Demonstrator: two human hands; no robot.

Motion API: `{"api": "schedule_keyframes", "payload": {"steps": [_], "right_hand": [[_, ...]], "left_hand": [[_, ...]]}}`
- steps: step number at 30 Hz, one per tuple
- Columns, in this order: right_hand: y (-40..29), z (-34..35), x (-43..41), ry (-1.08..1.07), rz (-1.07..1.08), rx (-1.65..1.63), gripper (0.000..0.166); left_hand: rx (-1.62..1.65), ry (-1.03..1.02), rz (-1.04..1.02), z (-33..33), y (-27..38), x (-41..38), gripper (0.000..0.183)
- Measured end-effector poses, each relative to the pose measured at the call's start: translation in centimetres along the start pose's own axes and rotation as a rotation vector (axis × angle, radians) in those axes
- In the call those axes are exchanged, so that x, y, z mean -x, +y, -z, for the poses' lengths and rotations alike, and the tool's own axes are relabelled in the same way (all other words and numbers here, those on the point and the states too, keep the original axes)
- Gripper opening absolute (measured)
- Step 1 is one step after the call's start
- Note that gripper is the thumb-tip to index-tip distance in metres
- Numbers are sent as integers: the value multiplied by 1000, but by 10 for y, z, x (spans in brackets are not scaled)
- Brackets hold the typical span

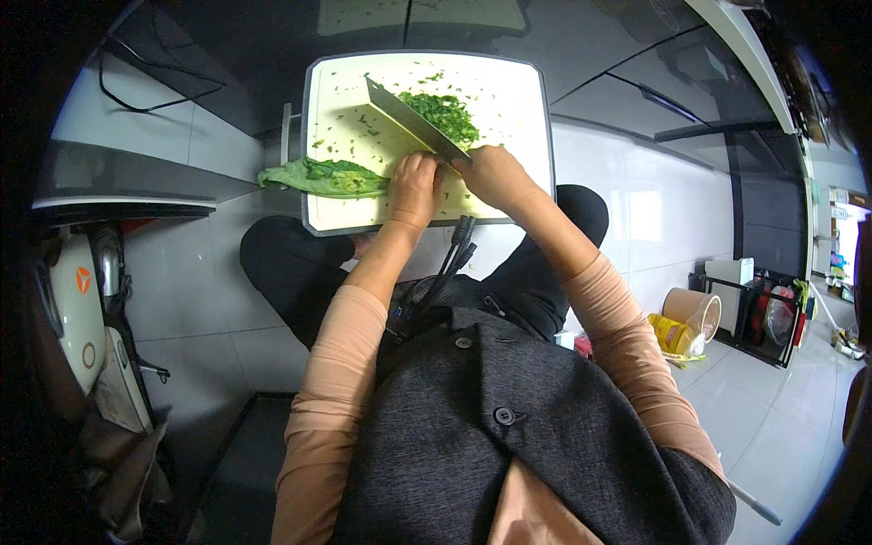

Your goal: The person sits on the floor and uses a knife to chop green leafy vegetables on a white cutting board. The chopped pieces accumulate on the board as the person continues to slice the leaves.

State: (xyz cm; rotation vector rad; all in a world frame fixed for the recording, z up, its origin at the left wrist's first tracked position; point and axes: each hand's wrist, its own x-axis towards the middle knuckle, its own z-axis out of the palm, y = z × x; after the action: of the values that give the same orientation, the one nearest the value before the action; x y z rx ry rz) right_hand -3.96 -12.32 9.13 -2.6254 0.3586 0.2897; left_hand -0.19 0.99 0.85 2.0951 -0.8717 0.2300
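A broad-bladed kitchen knife (411,121) is gripped at its handle end by my right hand (499,176), its blade slanting up and left over the board. My left hand (415,189) presses down on a green leafy vegetable (332,178), its fingertips close to the blade. The leafy end sticks out past the left edge of the white cutting board (514,95), which has a dark rim. Beyond the blade lies a pile of finely chopped greens (444,117). Small green bits are scattered around it. My fingers hide the part of the vegetable nearest the knife.
Glossy dark cabinet fronts (477,27) rise behind the board. My knees (289,255) flank its near side, and black cables (456,248) hang before my waist. To the right stand a beige bin (691,313), a yellow container (671,332) and a black rack (749,334) on the tiled floor.
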Motion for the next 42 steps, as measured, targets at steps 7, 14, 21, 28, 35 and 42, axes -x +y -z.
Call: {"api": "schedule_keyframes", "payload": {"steps": [7, 14, 21, 28, 35, 42], "right_hand": [[-6, 4, -2, -40, -29, 25, 32], [9, 11, 34, -39, -51, 38, 35], [11, 26, 57, -17, -94, 11, 34], [10, 33, 61, -64, -74, 26, 33], [15, 36, 64, -52, -18, 21, 37], [14, 44, 58, -107, -32, 28, 35]], "left_hand": [[-38, -19, 16, -1, -1, 0, 15], [-83, 28, 26, -4, -4, 1, 12], [-74, 29, 24, -4, -1, -1, 11], [-42, 93, 1, -5, -2, -1, 11], [-74, 73, -2, -4, -2, -1, 12], [-63, 45, 8, -5, -4, -1, 10]]}}
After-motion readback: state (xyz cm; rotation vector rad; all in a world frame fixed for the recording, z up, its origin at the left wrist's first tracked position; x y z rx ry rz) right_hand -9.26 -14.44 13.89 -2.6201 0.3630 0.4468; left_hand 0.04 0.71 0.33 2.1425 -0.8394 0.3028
